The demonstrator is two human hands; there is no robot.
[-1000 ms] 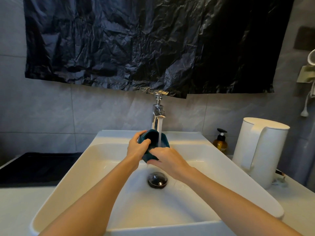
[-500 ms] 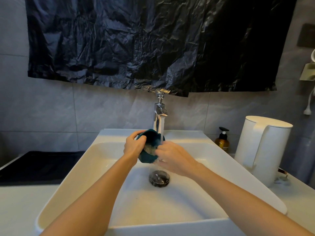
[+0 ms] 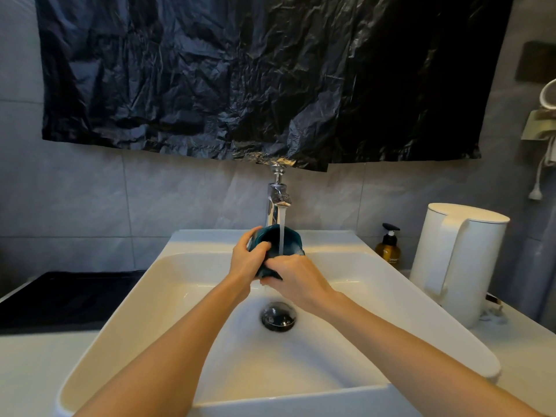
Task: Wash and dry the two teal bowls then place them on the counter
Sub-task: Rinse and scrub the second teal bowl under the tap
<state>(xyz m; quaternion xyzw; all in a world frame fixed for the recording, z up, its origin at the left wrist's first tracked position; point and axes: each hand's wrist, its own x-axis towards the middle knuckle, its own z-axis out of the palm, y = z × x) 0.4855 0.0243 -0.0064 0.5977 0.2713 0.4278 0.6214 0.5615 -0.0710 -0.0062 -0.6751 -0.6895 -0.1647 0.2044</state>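
Both forearms reach forward over the sink point(image 3: 180, 296) and converge beneath the tap point(image 3: 276, 200). The left hand point(image 3: 245, 260) clamps the teal bowl point(image 3: 290, 243) at its 9 o'clock rim, thumb curled inside. The right hand point(image 3: 296, 281) curls round the bowl's 5 o'clock edge. The bowl is tilted, its mouth toward the viewer, under the running water point(image 3: 282, 236) and above the drain point(image 3: 278, 316).
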